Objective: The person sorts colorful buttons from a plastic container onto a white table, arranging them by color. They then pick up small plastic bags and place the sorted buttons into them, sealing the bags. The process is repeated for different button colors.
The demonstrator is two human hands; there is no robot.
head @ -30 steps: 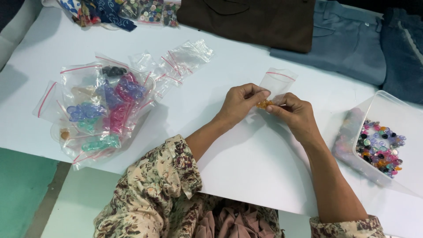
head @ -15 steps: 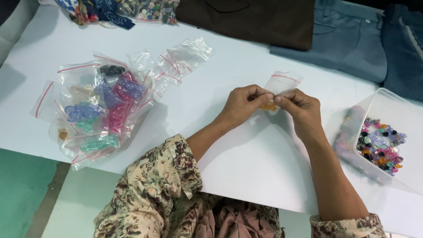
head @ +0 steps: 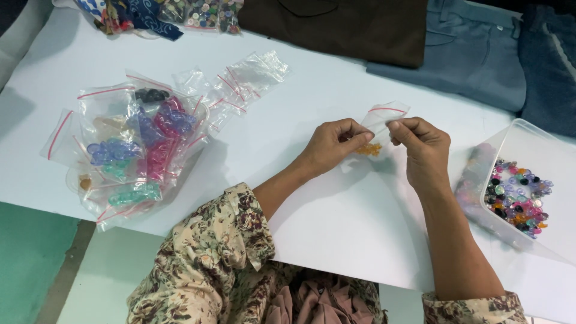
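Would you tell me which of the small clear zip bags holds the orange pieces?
It is the small zip bag pinched between the left hand and right hand. The filled bags in the pile on the left show blue, pink, green and dark contents.

White table [head: 336,240], floral beige-brown sleeve [head: 210,252], orange beads [head: 369,149], red-striped clear bags [head: 132,144], multicoloured buttons [head: 516,195], brown cloth [head: 342,27]

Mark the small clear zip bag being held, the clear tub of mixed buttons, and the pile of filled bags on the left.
small clear zip bag [head: 384,123], head view, upper clear part
clear tub [head: 528,141], head view, bare far wall
pile of filled bags [head: 135,150], head view, middle of the heap
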